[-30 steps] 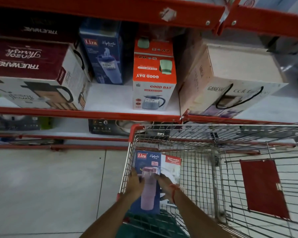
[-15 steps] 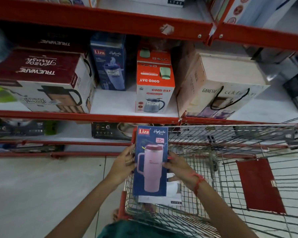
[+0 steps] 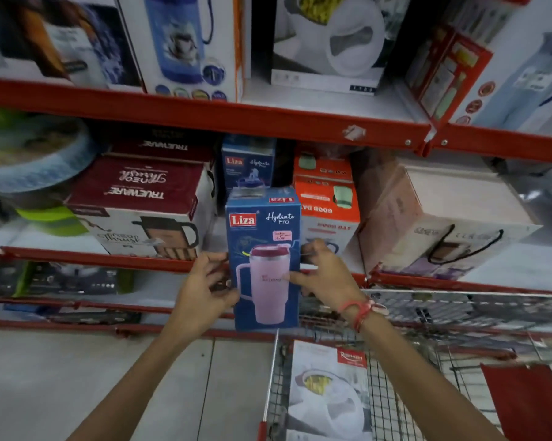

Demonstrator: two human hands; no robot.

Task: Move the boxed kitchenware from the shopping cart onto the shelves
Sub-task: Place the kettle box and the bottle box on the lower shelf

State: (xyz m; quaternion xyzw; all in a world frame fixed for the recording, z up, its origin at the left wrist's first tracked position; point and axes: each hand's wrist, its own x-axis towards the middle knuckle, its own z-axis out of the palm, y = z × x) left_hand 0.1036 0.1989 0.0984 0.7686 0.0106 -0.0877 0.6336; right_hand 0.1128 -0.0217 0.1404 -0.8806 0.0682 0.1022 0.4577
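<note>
While the blue Liza tumbler box (image 3: 263, 259) stood upright in the air, long axis vertical, it hung just in front of the red shelf edge (image 3: 115, 261), between the maroon Trueware box (image 3: 141, 205) and the orange Good Day box (image 3: 327, 211). The left hand (image 3: 204, 288) and right hand (image 3: 324, 275) clasped its two long sides, fingers curled round, equally near. A matching Liza box (image 3: 247, 163) sat behind that gap. Below, the shopping cart (image 3: 395, 393) held a white boxed item (image 3: 328, 399)

Dim, bluish light; motion blur, wide-angle bending at edges.
</note>
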